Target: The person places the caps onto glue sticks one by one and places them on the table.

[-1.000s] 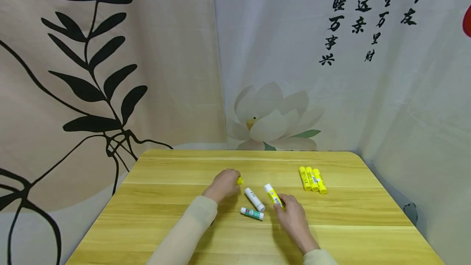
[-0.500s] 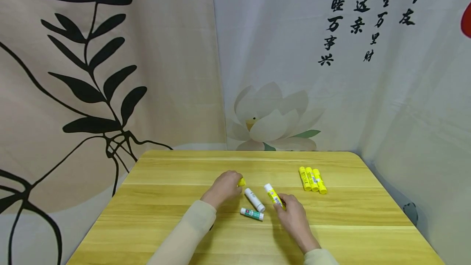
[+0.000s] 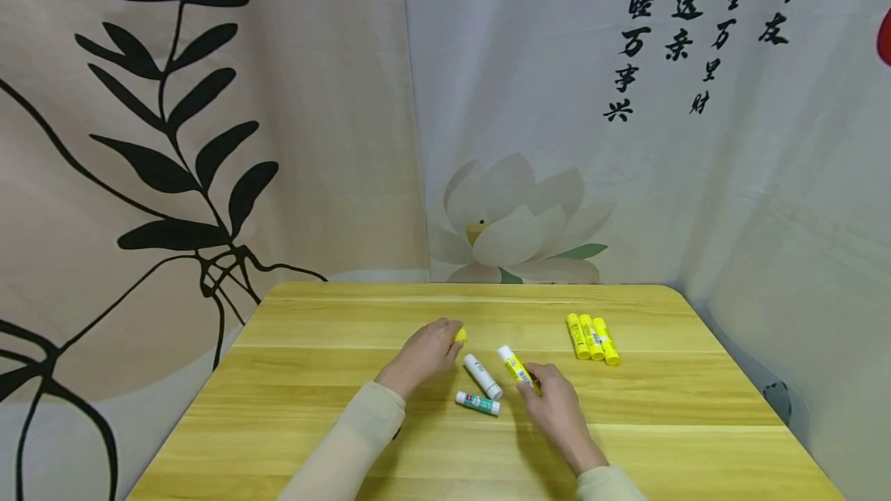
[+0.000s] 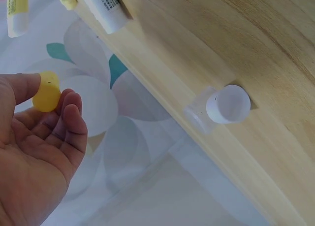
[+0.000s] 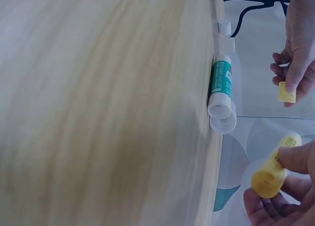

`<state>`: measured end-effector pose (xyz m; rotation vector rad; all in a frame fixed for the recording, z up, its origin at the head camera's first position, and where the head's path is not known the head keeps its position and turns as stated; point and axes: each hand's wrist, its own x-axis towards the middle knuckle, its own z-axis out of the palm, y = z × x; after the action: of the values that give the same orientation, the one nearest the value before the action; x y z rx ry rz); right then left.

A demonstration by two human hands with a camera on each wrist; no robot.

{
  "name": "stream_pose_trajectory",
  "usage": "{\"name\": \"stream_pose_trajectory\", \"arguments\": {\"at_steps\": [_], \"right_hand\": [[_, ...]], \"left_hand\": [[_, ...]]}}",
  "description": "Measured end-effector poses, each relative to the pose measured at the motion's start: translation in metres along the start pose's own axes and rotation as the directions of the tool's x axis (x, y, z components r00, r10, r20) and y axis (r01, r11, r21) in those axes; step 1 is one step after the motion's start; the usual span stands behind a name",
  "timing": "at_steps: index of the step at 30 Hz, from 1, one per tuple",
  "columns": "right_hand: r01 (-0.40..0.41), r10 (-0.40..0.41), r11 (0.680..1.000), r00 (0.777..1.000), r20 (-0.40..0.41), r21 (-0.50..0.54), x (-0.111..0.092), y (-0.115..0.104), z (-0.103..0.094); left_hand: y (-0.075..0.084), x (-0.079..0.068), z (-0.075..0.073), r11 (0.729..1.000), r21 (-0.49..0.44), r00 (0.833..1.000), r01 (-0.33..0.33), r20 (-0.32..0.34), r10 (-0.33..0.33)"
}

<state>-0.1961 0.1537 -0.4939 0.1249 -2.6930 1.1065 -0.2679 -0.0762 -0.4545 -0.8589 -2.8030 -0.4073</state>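
Observation:
A small yellow cap (image 4: 47,92) is pinched between the thumb and fingers of my left hand (image 3: 426,354), raised over the table. My right hand (image 3: 557,412) grips the lower end of a yellow glue stick (image 3: 515,366), whose white end points up and away from me. In the right wrist view its yellow base faces the camera. Between the hands lie a white glue stick (image 3: 483,376) and a shorter green-and-white glue stick (image 3: 477,403), both untouched. The yellow cap and the held glue stick are apart.
Several yellow glue sticks (image 3: 592,337) lie side by side at the table's back right. A small white cap-like cylinder (image 4: 229,104) stands on the wooden table (image 3: 696,424); I cannot make it out in the head view. A printed curtain (image 3: 348,138) hangs behind the table.
My left hand has shifted slightly to the right with the yellow cap, closer to the held glue stick. My right hand and the lying glue sticks have barely moved.

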Motion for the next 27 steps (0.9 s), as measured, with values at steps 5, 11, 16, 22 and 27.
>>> {"name": "stream_pose_trajectory", "arguments": {"at_steps": [5,11,16,22,27], "right_hand": [[0.026,-0.026,1.000,1.000,0.007,-0.002,0.000,-0.001,-0.001],[0.051,-0.051,0.999,0.999,0.001,-0.016,0.001,-0.002,0.000],[0.057,-0.057,0.998,0.998,0.004,-0.018,0.001,-0.003,0.001],[0.067,-0.066,0.997,0.997,0.032,-0.024,0.001,-0.004,0.001],[0.088,-0.087,0.996,0.995,0.041,-0.028,0.001,-0.003,0.003]], "left_hand": [[0.000,0.002,-0.001,0.996,-0.088,1.000,-0.012,-0.018,0.011],[0.004,0.004,-0.004,0.989,-0.143,0.999,-0.029,-0.034,0.025],[0.008,0.004,-0.006,0.985,-0.169,0.999,-0.033,-0.022,0.030],[0.012,0.004,-0.008,0.969,-0.245,1.000,-0.019,0.014,0.023],[0.013,0.005,-0.008,0.936,-0.351,0.998,0.006,0.062,0.016]]}}
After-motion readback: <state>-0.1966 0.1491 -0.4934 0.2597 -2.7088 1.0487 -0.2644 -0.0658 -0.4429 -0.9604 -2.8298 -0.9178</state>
